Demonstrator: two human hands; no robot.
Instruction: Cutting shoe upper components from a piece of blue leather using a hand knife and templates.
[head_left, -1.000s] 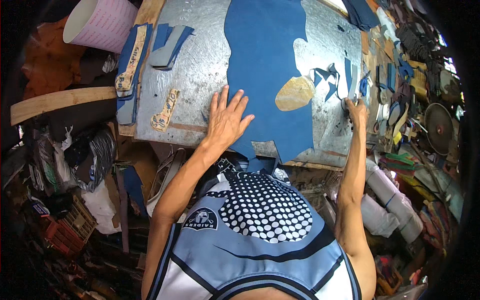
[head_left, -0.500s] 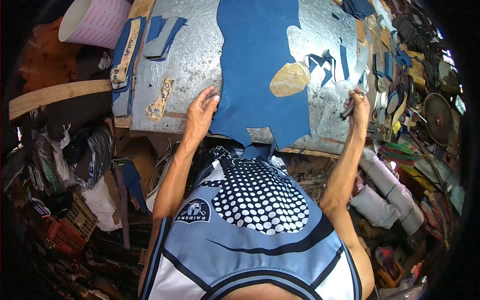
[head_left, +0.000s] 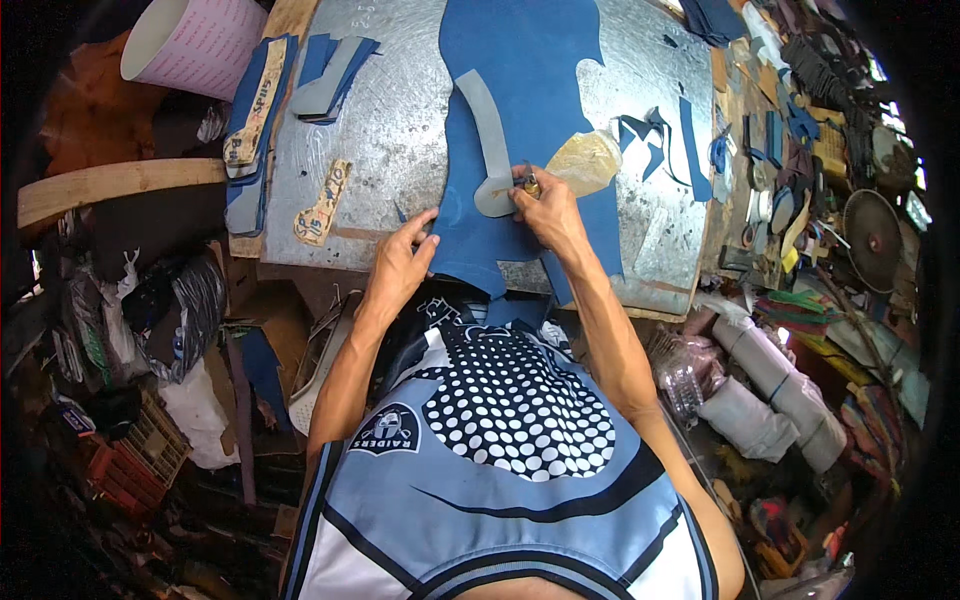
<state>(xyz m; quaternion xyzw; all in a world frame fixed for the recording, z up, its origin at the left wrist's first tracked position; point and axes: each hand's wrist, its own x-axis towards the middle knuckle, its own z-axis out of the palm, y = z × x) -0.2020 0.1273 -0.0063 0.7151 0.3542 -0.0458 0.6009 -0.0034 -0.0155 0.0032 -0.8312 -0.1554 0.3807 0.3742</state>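
Metal-topped table: the worktop (head_left: 390, 130) bears everything in hand; its bare surface looks slick, so a sideways pull could set the material sliding.
Blue sheet: it (head_left: 520, 110) lies down the middle of the table, its ragged near end at the near edge, close to the person's shirt (head_left: 520, 400); leaning in could rub or drag that end and crease it.
Grey curved piece: it (head_left: 488, 140) rests on the blue sheet, rounded end nearest the person; only the right hand is at it, so its far end could swing if pressed unevenly.
Right hand: this hand (head_left: 548, 212) pinches a small dark tool (head_left: 528, 172), its fingers at the rounded end's right edge; a slip could nudge the piece or mark the sheet.
Left hand: this one (head_left: 403, 252) is loosely curled at the sheet's left edge; I cannot tell whether it grips it. A light touch may not steady the sheet.
Tan patch: it (head_left: 590, 160) sits just beside the right hand, which could bump it.
Dark-blue scraps: these (head_left: 655, 135) lie right of the sheet; one could get caught beneath it.
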